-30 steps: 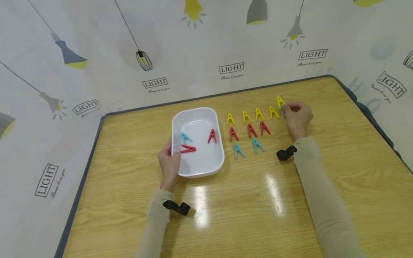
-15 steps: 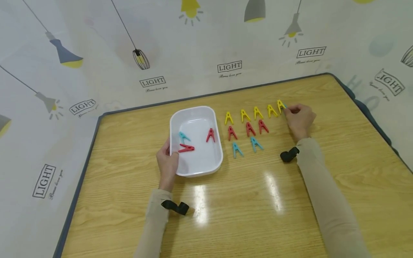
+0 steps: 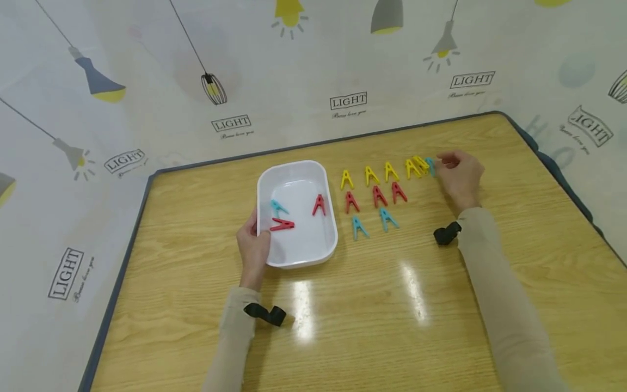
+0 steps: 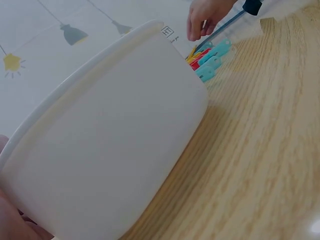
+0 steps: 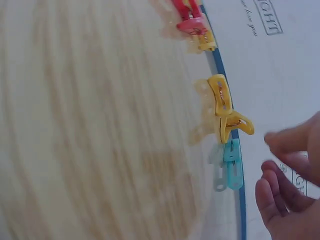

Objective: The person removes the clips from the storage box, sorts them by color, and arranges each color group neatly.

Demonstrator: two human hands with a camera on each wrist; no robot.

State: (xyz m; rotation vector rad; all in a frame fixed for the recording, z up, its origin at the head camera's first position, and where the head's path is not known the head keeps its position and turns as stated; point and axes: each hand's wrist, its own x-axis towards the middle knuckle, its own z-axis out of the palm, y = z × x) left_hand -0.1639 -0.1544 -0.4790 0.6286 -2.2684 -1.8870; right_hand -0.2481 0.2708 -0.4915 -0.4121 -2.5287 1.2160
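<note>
A white tray [image 3: 306,245] sits on the table, its left side gripped by my left hand [image 3: 253,250], thumb over the rim. Inside lie a blue clothespin [image 3: 279,207] and two red clothespins [image 3: 282,224]. At the right end of the yellow row, a yellow clothespin [image 3: 421,164] leans against its yellow neighbour. A blue clothespin [image 3: 430,166] stands just right of it. Beside these hovers my right hand [image 3: 460,177]. In the right wrist view its thumb and fingers are parted, apart from the yellow clothespin [image 5: 236,126] and the blue clothespin [image 5: 233,167].
Right of the tray, clothespins stand in rows: several yellow ones [image 3: 371,175] at the back, red ones [image 3: 379,196] in the middle, blue ones [image 3: 388,219] in front. The wooden table [image 3: 352,316] has a dark edge, with a printed wall covering [image 3: 294,81] behind.
My right hand has drawn back slightly right, off the clothespins. The last yellow clothespin has tipped left against its neighbour, uncovering the blue one. My left hand stays on the tray.
</note>
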